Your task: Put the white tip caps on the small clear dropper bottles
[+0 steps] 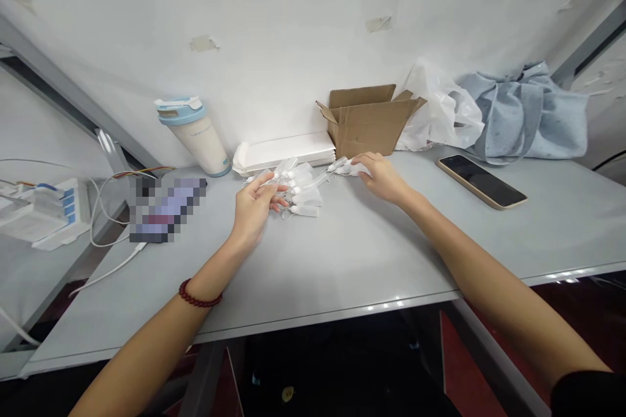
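Nearest to you, both forearms reach out over the front edge of the pale grey tabletop (pixel 342 267); a dark red bead bracelet (pixel 198 298) sits on your left wrist. Your left hand (pixel 254 208) rests at the near side of a loose pile of small clear plastic vials with white caps (pixel 300 186), fingers curled loosely and touching the pieces; whether it clamps one cannot be told. Your right hand (pixel 379 176) lies at the far right end of the pile, fingertips closed on one small clear piece (pixel 345 168) just in front of the open brown cardboard box (pixel 366 120).

Risk: the vials look light and round. A sweep of either wrist would likely scatter them toward the stack of flat white trays (pixel 283 151) or the cream tumbler with a blue lid (pixel 195 137) standing behind left. The piece pinched in your right hand could slip, since only the tips hold it.

Clearance: open tabletop lies between the pile and the front edge. To the right, a black smartphone in a tan case (pixel 482 181) lies well apart. To the left, white cables (pixel 105 234) run close to the table's edge.
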Available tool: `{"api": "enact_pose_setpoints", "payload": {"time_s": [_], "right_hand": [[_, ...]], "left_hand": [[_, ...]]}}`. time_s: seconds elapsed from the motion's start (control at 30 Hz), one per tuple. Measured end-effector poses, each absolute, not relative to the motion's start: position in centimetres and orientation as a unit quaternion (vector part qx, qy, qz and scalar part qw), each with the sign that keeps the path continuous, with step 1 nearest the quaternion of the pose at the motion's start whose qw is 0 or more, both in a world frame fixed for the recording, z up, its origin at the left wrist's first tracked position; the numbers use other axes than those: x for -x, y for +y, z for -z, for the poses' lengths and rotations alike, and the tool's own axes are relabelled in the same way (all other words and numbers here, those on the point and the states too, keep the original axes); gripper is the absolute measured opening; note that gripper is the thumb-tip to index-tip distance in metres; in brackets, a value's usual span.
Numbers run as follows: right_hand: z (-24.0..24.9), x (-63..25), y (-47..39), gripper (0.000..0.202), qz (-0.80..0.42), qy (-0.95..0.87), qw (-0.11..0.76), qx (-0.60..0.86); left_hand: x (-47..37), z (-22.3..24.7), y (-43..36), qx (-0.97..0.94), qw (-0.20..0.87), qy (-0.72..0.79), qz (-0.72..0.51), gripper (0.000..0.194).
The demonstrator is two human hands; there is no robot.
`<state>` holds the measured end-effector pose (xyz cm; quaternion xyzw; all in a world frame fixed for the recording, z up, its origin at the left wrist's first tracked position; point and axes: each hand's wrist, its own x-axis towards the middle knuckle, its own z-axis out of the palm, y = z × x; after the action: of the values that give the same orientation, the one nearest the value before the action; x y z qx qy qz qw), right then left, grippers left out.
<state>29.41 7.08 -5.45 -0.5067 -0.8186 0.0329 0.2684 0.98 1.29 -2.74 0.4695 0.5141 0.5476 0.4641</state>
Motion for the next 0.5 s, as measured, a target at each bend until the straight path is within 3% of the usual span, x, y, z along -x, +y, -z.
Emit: {"api": "enact_pose_setpoints", "payload": {"time_s": [0.5], "right_hand": [[5.5,-27.7,6.5,0.033,-0.024,-0.807,0.188,0.559]], "left_hand": [[-1.3,2.7,1.2,-0.470,0.448,0.520,-0.555,0.032]]}}
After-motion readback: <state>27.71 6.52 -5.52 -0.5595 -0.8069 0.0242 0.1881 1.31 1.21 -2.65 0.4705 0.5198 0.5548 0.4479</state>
